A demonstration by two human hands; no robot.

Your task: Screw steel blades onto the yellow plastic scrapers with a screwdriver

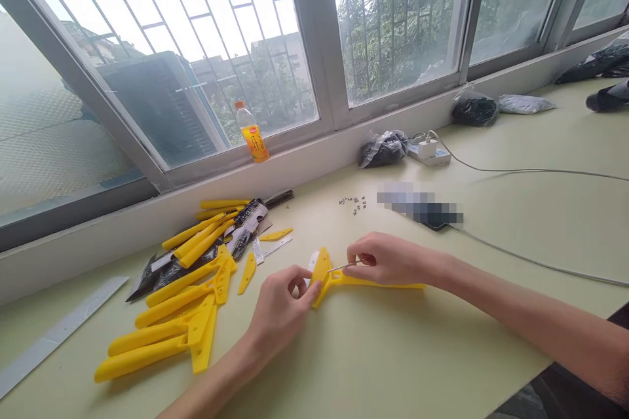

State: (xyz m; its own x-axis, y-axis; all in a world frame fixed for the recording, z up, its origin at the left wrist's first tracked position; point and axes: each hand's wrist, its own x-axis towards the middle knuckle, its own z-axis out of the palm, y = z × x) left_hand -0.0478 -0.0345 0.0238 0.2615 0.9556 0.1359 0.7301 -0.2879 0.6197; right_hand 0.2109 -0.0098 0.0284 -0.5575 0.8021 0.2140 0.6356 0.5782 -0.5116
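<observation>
A yellow plastic scraper [388,284] lies on the table in front of me, its handle pointing right, partly under my right wrist. My left hand [281,300] grips the scraper's wide head between thumb and fingers. A strip of white blade [313,258] shows behind that head. Pinched in my right hand [386,259] is a thin metal rod that looks like a hex key [337,269], its tip touching the head. Whether a screw sits under the tip is too small to see.
Several yellow scrapers [162,298] lie left of my left hand. Behind them are loose yellow plates [247,273], yellow handles [206,242] and black packaging. Small screws [354,201], a phone [417,206] with cable and a power strip [432,156] lie farther back. A bottle [253,137] stands on the sill.
</observation>
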